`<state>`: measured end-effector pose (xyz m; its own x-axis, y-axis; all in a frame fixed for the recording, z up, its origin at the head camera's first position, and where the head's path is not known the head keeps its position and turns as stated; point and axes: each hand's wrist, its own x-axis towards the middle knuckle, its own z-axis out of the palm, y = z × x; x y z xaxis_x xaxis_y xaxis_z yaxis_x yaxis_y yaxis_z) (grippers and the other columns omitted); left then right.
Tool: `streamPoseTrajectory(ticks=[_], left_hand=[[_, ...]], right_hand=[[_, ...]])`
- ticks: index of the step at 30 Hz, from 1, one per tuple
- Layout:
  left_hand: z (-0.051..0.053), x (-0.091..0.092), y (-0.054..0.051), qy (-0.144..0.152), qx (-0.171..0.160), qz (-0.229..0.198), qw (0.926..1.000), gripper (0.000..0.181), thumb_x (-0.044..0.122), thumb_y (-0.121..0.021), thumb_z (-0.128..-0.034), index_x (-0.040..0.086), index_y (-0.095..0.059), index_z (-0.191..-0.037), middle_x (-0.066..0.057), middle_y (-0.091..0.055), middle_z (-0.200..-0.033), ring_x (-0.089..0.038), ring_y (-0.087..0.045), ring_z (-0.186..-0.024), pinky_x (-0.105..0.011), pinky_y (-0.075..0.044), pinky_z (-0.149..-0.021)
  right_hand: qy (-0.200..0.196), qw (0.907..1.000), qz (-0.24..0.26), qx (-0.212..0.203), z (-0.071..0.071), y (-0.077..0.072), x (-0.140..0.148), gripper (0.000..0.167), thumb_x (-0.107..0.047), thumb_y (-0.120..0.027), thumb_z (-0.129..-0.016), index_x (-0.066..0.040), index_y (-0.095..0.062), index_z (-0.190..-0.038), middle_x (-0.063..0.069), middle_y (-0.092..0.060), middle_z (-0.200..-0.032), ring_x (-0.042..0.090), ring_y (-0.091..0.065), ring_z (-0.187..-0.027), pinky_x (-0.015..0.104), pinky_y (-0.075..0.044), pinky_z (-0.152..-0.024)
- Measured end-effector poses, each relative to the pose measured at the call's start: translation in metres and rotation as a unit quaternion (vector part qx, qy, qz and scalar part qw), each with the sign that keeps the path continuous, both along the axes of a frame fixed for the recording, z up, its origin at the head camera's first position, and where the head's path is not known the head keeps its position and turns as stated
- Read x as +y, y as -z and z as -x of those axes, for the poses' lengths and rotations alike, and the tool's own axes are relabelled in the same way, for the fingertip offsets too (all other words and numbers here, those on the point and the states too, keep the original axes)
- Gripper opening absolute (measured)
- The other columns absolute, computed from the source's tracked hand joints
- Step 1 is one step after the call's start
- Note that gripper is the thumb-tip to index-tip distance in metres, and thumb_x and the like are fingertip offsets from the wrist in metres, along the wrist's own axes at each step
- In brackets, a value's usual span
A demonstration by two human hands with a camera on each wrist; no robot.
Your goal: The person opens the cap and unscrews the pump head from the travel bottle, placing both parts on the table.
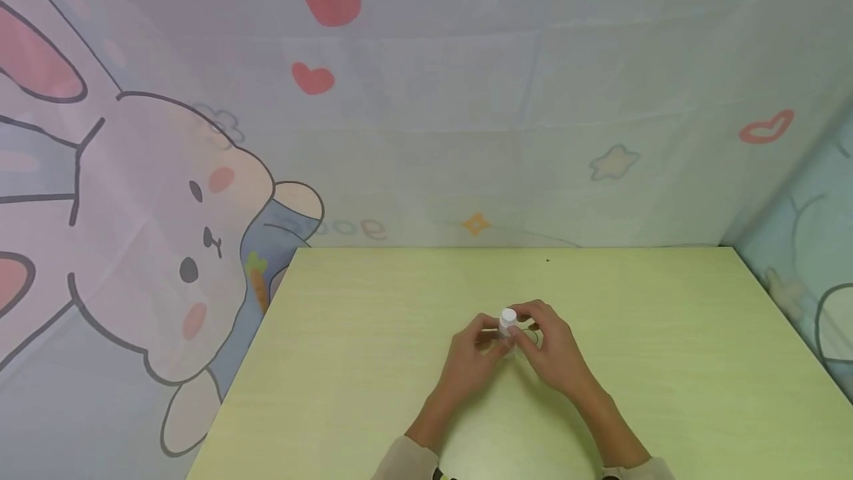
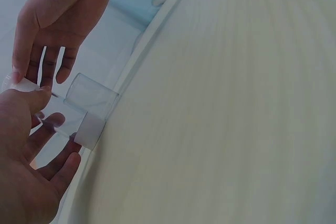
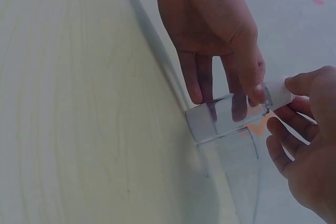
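Note:
A small clear bottle (image 3: 224, 113) with a white cap (image 1: 509, 314) stands on the table between the two hands. Its lowest part looks whitish in both wrist views. My left hand (image 1: 469, 363) grips the bottle's body, thumb on the near side and fingers behind. With thumb and fingers, my right hand (image 1: 558, 352) pinches the cap (image 3: 279, 94) at the top. Close beside the bottle is a clear glass cup (image 2: 93, 95), partly hidden by the right hand in the head view.
The pale yellow-green table (image 1: 360, 361) reaches back to a hanging cloth (image 1: 426, 95) printed with a rabbit, hearts and stars. A tiny dark speck (image 1: 549, 260) lies near the table's far edge. More printed cloth (image 1: 813, 243) hangs at the right.

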<state>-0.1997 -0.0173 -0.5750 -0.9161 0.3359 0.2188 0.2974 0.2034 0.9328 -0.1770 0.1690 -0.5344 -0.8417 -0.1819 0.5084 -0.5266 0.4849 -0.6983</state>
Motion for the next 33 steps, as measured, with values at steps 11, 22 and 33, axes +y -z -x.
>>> streamPoseTrajectory(ticks=[11,22,33], left_hand=[[0.0011,0.0015,0.001,-0.006,0.014,-0.009,0.9998,0.02,0.032,-0.074,-0.1024,0.022,-0.067,-0.118,0.002,-0.071,-0.129,-0.023,-0.071,-0.118,-0.037,-0.056,-0.104],[0.0008,0.0018,0.0,-0.006,0.015,-0.011,0.9998,0.022,0.035,-0.074,-0.1019,0.022,-0.067,-0.118,0.004,-0.071,-0.127,-0.023,-0.071,-0.118,-0.036,-0.056,-0.104],[0.0018,0.0007,0.0021,0.001,0.011,-0.01,0.9999,0.023,0.036,-0.074,-0.1016,0.023,-0.067,-0.12,0.007,-0.07,-0.129,-0.02,-0.07,-0.118,-0.034,-0.056,-0.104]], right_hand=[[0.045,0.9981,0.037,-0.021,0.0002,0.0041,-0.0071,0.033,-0.017,-0.082,-0.095,-0.008,-0.066,-0.122,0.001,-0.067,-0.116,0.027,-0.062,-0.109,0.047,-0.054,-0.087],[0.06,0.9971,0.036,-0.031,-0.0008,0.0031,-0.0078,0.03,-0.016,-0.084,-0.093,-0.008,-0.066,-0.116,0.001,-0.067,-0.112,0.023,-0.062,-0.107,0.044,-0.055,-0.088],[0.046,0.9988,0.015,-0.008,0.0013,0.0033,-0.0039,0.027,-0.012,-0.081,-0.095,-0.009,-0.069,-0.119,0.0,-0.068,-0.111,0.023,-0.063,-0.106,0.046,-0.058,-0.086]])
